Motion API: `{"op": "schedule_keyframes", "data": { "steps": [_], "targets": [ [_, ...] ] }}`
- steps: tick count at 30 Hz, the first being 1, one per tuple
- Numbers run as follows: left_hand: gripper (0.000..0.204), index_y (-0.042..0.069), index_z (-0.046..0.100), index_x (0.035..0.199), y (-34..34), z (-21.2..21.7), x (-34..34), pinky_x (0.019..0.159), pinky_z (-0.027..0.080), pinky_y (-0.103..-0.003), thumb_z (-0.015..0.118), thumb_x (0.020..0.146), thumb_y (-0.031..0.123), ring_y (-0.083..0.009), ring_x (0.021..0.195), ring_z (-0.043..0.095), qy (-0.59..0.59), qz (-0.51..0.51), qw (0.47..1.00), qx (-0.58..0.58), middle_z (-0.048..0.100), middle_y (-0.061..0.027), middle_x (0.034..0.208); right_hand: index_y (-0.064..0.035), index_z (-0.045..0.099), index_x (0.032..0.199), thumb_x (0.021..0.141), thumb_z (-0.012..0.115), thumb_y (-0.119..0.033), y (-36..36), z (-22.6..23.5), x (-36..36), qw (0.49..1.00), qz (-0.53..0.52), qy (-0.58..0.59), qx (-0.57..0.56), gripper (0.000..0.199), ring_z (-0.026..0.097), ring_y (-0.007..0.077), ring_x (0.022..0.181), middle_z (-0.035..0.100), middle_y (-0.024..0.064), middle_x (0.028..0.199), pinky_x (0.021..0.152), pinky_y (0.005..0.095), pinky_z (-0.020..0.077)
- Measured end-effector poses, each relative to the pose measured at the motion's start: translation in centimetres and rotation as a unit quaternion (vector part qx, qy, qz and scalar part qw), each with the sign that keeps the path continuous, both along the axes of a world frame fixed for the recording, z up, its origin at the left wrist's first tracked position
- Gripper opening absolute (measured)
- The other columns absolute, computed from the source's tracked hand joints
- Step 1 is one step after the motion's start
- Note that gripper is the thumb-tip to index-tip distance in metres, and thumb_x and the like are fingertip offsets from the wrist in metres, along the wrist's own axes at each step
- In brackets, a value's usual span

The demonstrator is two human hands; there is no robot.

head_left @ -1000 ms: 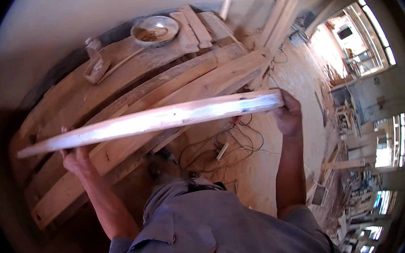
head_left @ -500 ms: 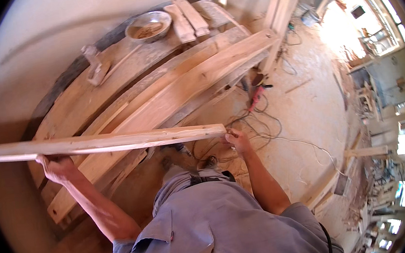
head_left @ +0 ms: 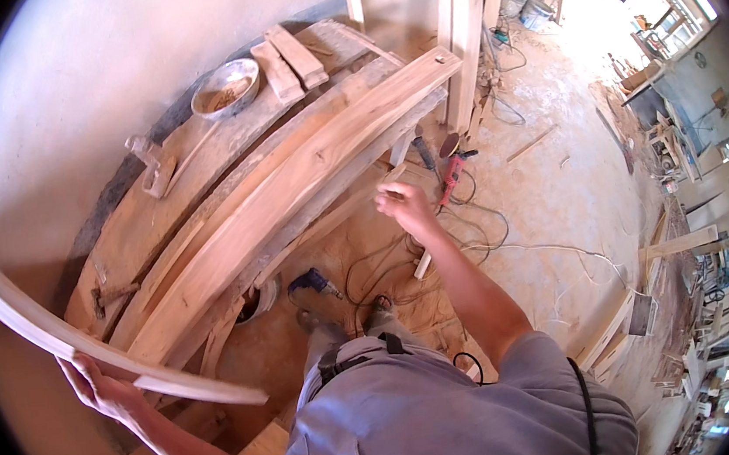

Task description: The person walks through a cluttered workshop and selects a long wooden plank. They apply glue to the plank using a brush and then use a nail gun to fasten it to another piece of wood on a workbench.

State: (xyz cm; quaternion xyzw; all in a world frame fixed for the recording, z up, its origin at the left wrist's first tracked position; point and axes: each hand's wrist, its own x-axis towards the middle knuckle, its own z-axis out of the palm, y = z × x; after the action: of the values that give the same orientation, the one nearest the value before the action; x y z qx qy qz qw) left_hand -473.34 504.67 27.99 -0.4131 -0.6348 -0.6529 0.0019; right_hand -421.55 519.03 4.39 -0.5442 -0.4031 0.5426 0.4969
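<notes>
My left hand grips a long thin wooden plank from below at the lower left; the plank runs from the far left edge down toward my legs. My right hand is free in the air at centre, fingers loosely curled with nothing in them, above the sawdust floor. Beside it lies a stack of thick curved wooden beams on a low bench.
A metal bowl and short wood blocks sit on the far end of the bench by the wall. A blue drill, a red power tool and tangled cords lie on the floor. Upright boards lean ahead.
My right hand has let go of the plank. The plank has swung to the left and now hangs from my left hand alone.
</notes>
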Motion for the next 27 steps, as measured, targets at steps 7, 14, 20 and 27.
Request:
{"op": "schedule_keyframes", "data": {
  "steps": [7, 14, 20, 27],
  "targets": [
    [0.061, -0.003, 0.048, 0.145, -1.2, -3.3, 6.7, 0.095, 0.047, -0.033, 0.07, 0.096, 0.026, -0.0173, 0.112, 0.058, 0.002, -0.256, 0.963, -0.081, 0.061, -0.01, 0.13, 0.0096, 0.061, 0.124, 0.09, 0.068, 0.003, 3.3, 11.6, -2.9, 0.985, 0.037, 0.12, 0.115, 0.036, 0.068, 0.0163, 0.095, 0.07, 0.0143, 0.106, 0.082, 0.0271, 0.058],
    [0.033, -0.002, 0.062, 0.124, -0.2, -12.0, 9.8, 0.091, 0.047, -0.027, 0.069, 0.094, 0.01, -0.0095, 0.098, 0.059, -0.173, -0.458, 0.825, -0.282, 0.066, -0.0028, 0.108, 0.0081, 0.062, 0.124, 0.091, 0.068, -0.001, 2.6, 11.1, -1.6, 0.989, -0.119, 0.041, 0.076, 0.035, 0.072, 0.0192, 0.089, 0.071, 0.0152, 0.105, 0.076, 0.0266, 0.0553],
    [0.044, 0.0, 0.06, 0.134, 2.1, -19.4, 7.1, 0.09, 0.05, -0.028, 0.07, 0.091, 0.001, -0.0142, 0.1, 0.062, -0.142, -0.489, 0.801, -0.315, 0.067, -0.0061, 0.117, 0.0078, 0.063, 0.117, 0.088, 0.06, 0.006, 0.2, 6.5, 0.8, 0.978, -0.208, -0.009, -0.019, 0.029, 0.068, 0.0166, 0.076, 0.069, 0.0084, 0.093, 0.063, 0.0256, 0.0529],
    [0.048, 0.007, 0.066, 0.126, 6.1, -20.6, 3.7, 0.073, 0.053, -0.042, 0.073, 0.079, 0.001, -0.0364, 0.085, 0.065, 0.153, -0.448, 0.834, -0.283, 0.066, -0.0168, 0.094, 0.0071, 0.066, 0.115, 0.089, 0.064, -0.002, -1.6, 5.4, 2.4, 0.959, -0.258, -0.095, -0.068, 0.028, 0.069, 0.0173, 0.074, 0.071, 0.011, 0.092, 0.066, 0.0276, 0.0557]
  ]
}}
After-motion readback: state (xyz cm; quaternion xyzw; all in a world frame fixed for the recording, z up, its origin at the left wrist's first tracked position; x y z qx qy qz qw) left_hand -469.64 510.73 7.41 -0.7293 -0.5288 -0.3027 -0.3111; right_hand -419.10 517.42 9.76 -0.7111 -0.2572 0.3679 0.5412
